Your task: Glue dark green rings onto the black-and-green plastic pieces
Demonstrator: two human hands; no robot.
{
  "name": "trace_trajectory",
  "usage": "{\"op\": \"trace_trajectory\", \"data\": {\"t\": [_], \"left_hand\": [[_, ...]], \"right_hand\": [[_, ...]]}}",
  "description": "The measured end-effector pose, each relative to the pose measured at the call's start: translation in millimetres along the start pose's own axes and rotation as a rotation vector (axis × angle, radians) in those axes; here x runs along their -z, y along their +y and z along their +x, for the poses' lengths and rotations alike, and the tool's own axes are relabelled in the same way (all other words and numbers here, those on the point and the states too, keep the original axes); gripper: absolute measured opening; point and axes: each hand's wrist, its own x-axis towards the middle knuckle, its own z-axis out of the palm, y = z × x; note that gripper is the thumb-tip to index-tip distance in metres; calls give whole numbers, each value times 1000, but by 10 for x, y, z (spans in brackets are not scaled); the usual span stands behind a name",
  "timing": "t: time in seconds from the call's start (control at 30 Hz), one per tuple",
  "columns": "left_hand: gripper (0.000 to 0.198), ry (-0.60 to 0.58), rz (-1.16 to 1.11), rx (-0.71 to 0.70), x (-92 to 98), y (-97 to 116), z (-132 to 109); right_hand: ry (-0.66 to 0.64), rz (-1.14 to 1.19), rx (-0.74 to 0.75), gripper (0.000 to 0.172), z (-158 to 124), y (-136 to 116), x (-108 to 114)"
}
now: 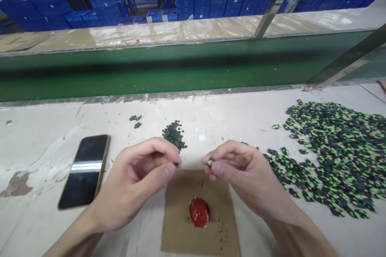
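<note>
A tiny dark piece [176,164] was pinched by the left hand [137,184], a pale-marked piece [210,162] by the right hand [245,168]; both were judged light, stiff, best held at edges.

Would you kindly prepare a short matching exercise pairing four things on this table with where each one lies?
Things:
1. Phone
2. Red paste
3. Large pile
4. Small pile

Places:
A. Right of the right hand
B. On the cardboard
C. Left of the left hand
D. Beyond the cardboard

Pairs: 1-C, 2-B, 3-A, 4-D
</note>
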Motion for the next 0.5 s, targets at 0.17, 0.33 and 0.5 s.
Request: {"op": "trace_trajectory", "data": {"t": [0.17, 0.33, 0.5], "left_hand": [[23, 232, -147, 173, -91, -223, -758], [28, 354, -108, 257, -412, -408, -1155], [29, 312, 29, 117, -534, -577, -1172]], "right_hand": [[116, -358, 121, 20, -396, 43, -35], [377, -670, 45, 16, -982, 253, -86], [528, -801, 101, 18, -1146, 460, -147]]}}
